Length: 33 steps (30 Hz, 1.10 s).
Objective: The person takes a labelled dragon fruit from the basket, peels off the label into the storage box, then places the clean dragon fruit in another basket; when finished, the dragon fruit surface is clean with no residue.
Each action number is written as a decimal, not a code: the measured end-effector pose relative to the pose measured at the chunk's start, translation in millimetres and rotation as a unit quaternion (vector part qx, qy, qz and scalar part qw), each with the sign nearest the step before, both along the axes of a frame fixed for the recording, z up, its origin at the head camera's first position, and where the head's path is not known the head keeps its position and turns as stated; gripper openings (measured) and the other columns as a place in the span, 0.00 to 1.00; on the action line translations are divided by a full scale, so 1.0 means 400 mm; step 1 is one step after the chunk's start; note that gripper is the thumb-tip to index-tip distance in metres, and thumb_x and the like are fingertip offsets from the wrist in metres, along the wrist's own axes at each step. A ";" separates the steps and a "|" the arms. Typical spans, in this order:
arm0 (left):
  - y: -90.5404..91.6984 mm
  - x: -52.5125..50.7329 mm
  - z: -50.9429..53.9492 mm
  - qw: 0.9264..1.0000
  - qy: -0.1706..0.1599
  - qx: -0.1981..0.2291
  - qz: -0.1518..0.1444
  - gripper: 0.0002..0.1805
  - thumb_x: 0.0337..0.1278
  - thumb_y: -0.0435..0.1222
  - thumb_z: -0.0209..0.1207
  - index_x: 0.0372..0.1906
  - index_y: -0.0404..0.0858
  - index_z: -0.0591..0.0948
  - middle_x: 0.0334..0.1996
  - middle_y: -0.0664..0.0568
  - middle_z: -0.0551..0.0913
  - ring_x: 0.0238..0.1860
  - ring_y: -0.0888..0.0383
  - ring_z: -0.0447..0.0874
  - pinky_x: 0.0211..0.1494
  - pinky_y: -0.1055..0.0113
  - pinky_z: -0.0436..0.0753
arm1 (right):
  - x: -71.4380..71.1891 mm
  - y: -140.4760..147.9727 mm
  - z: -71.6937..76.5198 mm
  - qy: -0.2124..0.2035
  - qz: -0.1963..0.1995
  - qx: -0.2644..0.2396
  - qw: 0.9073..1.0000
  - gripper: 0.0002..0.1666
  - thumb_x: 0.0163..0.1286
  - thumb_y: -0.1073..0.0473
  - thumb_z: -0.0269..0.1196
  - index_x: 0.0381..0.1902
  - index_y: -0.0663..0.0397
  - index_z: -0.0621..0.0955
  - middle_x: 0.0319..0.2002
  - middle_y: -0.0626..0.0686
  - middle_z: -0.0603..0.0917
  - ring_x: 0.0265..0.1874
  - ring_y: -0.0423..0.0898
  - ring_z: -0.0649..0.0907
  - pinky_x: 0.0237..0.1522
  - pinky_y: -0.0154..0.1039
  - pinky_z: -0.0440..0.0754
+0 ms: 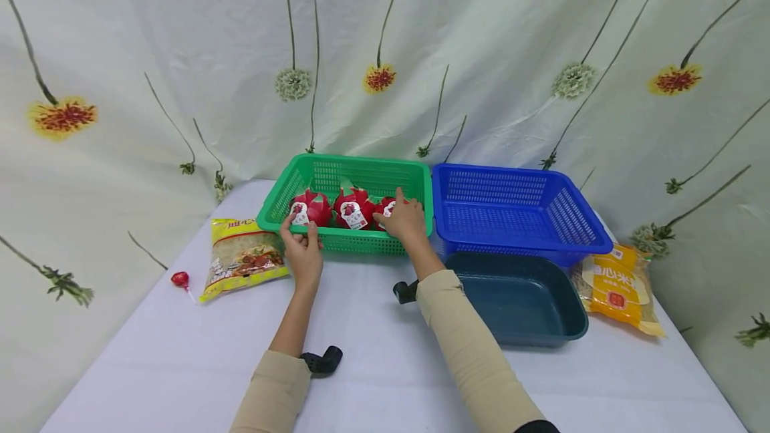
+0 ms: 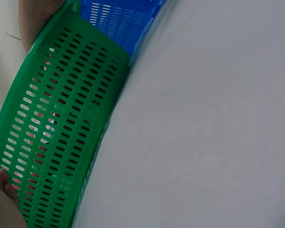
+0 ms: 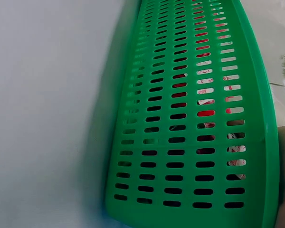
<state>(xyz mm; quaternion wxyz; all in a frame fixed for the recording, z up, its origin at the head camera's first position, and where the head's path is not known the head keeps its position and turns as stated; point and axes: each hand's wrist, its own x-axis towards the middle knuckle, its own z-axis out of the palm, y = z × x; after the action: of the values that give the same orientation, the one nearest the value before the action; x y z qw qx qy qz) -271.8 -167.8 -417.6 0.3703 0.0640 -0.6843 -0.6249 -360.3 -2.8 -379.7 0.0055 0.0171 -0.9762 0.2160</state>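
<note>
Three red dragon fruits, the left (image 1: 314, 210), middle (image 1: 355, 209) and right one (image 1: 385, 206), lie in a row in the green basket (image 1: 385, 182), each with a white label. My right hand (image 1: 408, 222) reaches over the front rim and holds the right dragon fruit, partly covering it. At the left end of that rim, my left hand (image 1: 303, 254) has its thumb and a finger up by the left dragon fruit, fingers apart. In the left wrist view, left fingers (image 2: 4, 183) lie against the slotted wall. The right wrist view shows mostly basket wall (image 3: 180, 118).
Right of the green basket stands a blue basket (image 1: 502, 212), with a dark teal basin (image 1: 517, 299) before it. An orange-and-yellow grain bag (image 1: 619, 286) lies far right. On the left are a yellow food bag (image 1: 246, 256) and a red lollipop (image 1: 180, 279). A patterned curtain hangs behind.
</note>
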 end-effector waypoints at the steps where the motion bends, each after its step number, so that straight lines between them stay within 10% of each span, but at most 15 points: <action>1: 0.000 0.001 0.001 1.000 0.001 -0.001 0.001 0.24 0.66 0.33 0.50 0.63 0.30 0.60 0.23 0.39 0.71 0.20 0.52 0.73 0.22 0.78 0.69 | 0.000 0.000 -0.001 0.000 -0.001 -0.001 1.000 0.51 0.62 0.34 0.55 0.73 0.49 0.48 0.64 0.66 0.60 0.64 0.59 0.60 0.62 0.49 0.62; 26: -0.001 0.004 0.005 1.000 -0.006 -0.013 0.012 0.25 0.65 0.35 0.51 0.63 0.29 0.61 0.23 0.38 0.73 0.20 0.50 0.74 0.21 0.79 0.69 | 0.003 0.009 -0.003 0.028 0.022 -0.018 0.999 0.48 0.62 0.37 0.58 0.72 0.53 0.53 0.66 0.63 0.59 0.66 0.57 0.58 0.66 0.48 0.55; 33: -0.032 -0.064 -0.075 1.000 -0.002 -0.009 0.014 0.27 0.65 0.42 0.52 0.64 0.37 0.61 0.21 0.48 0.72 0.18 0.65 0.71 0.21 0.76 0.70 | 0.014 0.022 -0.011 0.129 0.015 -0.051 0.990 0.49 0.59 0.38 0.62 0.70 0.53 0.58 0.64 0.61 0.62 0.63 0.57 0.60 0.64 0.49 0.57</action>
<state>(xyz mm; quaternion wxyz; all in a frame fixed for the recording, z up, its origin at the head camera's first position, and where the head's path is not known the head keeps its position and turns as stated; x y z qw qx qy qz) -297.4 -180.5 -447.5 0.3785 0.0717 -0.6894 -0.6135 -354.6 6.0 -383.9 0.1287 0.0589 -0.9547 0.2616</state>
